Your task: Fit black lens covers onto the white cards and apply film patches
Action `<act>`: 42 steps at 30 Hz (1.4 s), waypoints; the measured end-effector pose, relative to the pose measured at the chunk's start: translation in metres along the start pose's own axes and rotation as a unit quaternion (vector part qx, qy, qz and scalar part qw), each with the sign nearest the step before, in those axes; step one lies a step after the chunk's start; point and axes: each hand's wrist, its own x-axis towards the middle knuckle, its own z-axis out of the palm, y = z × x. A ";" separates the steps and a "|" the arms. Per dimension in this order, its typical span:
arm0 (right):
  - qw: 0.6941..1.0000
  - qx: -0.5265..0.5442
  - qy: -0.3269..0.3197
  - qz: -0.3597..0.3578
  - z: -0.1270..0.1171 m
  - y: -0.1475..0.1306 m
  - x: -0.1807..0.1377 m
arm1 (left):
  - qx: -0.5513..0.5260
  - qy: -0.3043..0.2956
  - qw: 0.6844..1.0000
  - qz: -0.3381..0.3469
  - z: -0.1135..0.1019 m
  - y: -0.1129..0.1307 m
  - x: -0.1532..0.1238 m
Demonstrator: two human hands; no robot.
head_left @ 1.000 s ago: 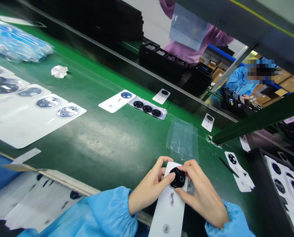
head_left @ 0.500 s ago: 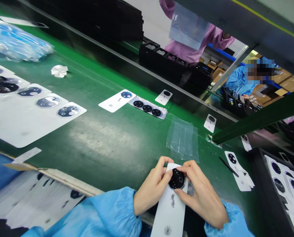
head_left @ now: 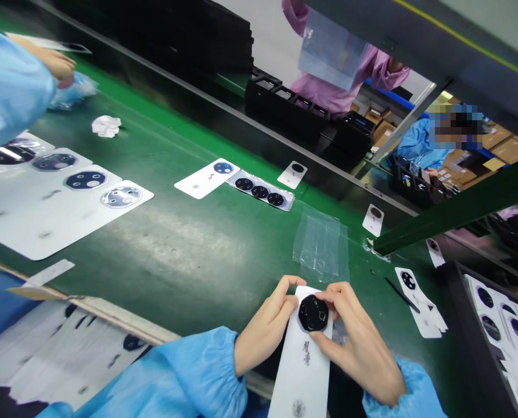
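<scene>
My left hand (head_left: 270, 322) and my right hand (head_left: 357, 342) both grip a white phone back cover (head_left: 301, 363) near the front edge of the green belt (head_left: 189, 249). A round black camera ring (head_left: 313, 313) sits at the cover's top end. Fingertips of both hands pinch around that ring from either side. Both wrists wear light blue sleeves.
A clear plastic film (head_left: 322, 244) lies just beyond my hands. Farther off lie a white cover (head_left: 207, 178) and a strip with three black rings (head_left: 259, 191). A row of covers (head_left: 63, 197) lies at left, where a co-worker's blue sleeve (head_left: 10, 81) reaches in. A black tray (head_left: 503, 325) stands at right.
My left thumb has drawn back off the camera ring, so the ring shows fully. A co-worker's sleeve and hand have come in at the upper left. Small covers on the belt drifted right.
</scene>
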 end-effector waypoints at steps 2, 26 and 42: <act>1.000 0.000 0.002 0.012 -0.002 0.000 -0.001 | -0.002 -0.004 1.000 0.010 -0.001 0.000 0.000; 1.000 -0.022 -0.017 -0.004 -0.002 -0.003 0.001 | 0.027 -0.005 0.999 0.025 -0.001 -0.003 -0.001; 0.998 -0.031 -0.050 0.015 -0.004 -0.005 0.002 | 0.026 -0.011 1.000 0.014 -0.001 -0.001 -0.001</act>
